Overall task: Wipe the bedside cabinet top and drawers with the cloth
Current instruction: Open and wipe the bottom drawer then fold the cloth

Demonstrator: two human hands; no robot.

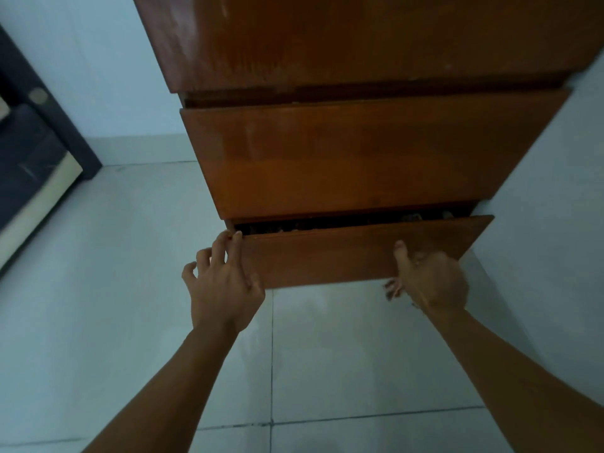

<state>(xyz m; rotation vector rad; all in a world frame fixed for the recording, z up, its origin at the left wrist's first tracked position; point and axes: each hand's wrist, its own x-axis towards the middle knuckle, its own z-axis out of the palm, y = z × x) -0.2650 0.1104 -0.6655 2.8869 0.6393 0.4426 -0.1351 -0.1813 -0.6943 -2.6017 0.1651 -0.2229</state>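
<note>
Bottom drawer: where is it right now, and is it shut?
In the head view the bottom drawer sits low centre, pulled slightly out under the upper drawer, with the left hand at its left edge and the right hand on its front.

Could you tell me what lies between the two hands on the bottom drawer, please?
In the head view, only the bare wooden front of the bottom drawer spans between the left hand and the right hand. No cloth shows there.
</note>
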